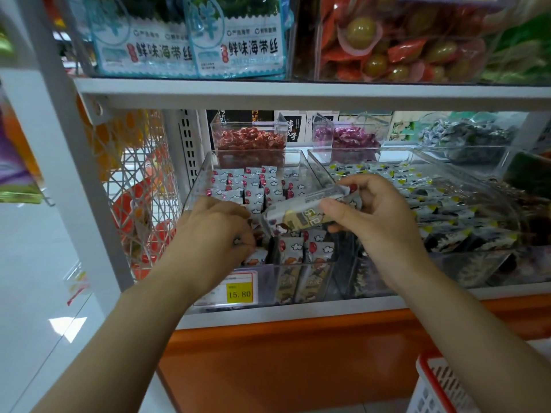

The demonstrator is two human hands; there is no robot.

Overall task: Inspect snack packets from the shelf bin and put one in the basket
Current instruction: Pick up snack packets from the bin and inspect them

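A clear plastic shelf bin [196,186] holds several small grey-white snack packets [253,186] with red and cloud prints. My right hand [378,216] holds one packet [301,214] above the bin, pinched between thumb and fingers, its printed face tilted up. My left hand [214,231] reaches down into the front of the bin, fingers curled among the packets; what they hold is hidden. The white basket with a red rim [429,383] shows only at the bottom right corner, below the shelf.
A second clear bin [465,210] of dark packets stands to the right. Smaller tubs of red [250,138] and purple sweets [351,138] sit behind. A yellow price tag [238,293] marks the bin front. A shelf board [298,93] hangs overhead; a wire rack [134,189] stands left.
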